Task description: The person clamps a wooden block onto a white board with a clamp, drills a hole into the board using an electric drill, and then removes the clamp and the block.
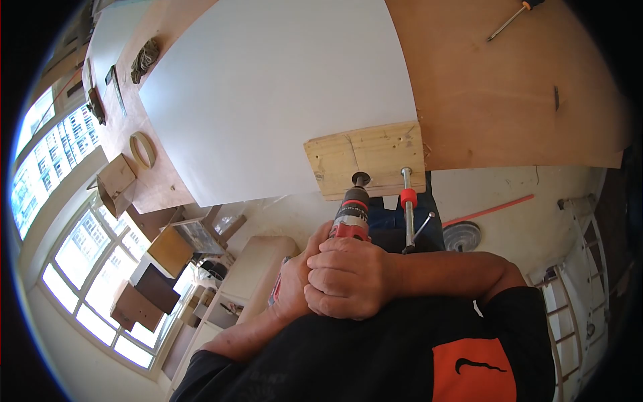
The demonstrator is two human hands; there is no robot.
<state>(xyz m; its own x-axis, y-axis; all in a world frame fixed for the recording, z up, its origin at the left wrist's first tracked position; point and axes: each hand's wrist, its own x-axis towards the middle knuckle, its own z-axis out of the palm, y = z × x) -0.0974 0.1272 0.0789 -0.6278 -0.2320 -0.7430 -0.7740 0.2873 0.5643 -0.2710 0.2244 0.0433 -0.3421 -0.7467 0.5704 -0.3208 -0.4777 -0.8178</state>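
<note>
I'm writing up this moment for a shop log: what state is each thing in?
Drill: held, bit at the board; spin unclear.
Left hand: closed on the drill.
Right hand: closed over the drill's back.
Board: flat, on the white sheet.
Clamp: set against the board; tightness unclear.
White sheet: spread flat.
Screwdriver: lying loose.

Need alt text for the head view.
Both hands hold a power drill, its tip at a wooden board on a white sheet; a red-and-silver clamp sits right of the drill. A screwdriver lies farther off.
</note>
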